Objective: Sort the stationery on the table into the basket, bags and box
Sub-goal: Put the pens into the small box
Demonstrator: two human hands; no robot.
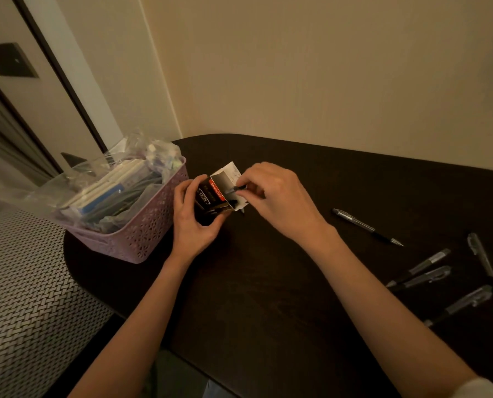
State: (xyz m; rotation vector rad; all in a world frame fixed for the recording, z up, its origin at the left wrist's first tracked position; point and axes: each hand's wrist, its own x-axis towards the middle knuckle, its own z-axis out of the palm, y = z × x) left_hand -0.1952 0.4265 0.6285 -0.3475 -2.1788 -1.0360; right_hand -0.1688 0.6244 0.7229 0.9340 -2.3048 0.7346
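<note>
Sitting farthest left of the grip, a lilac openwork basket [150, 234] rests on the dark worktop [268, 282] at its rounded end, packed with clear plastic bags [142, 156] of stationery, among them flat white and blue items. Just right of the basket, the person's left hand [192, 216] curls round a small black and red pen box [215, 196], fingers wrapped on its lower body and thumb on the near side, holding it tilted with its open white flap up. The box's lower end is at or just above the worktop; which one cannot be told. Directly against the box's open mouth, the right hand [274, 196] pinches a dark pen [236, 188] between thumb and forefingers, the pen's end already inside the opening. Other dark pens show inside the box. Well to the right of this grip, one black pen [367, 226] lies alone on the worktop, tip pointing right. Farther right still, near the edge of the view, four more loose pens [429, 275] with clear barrels lie scattered at different angles, apart from both hands.
</note>
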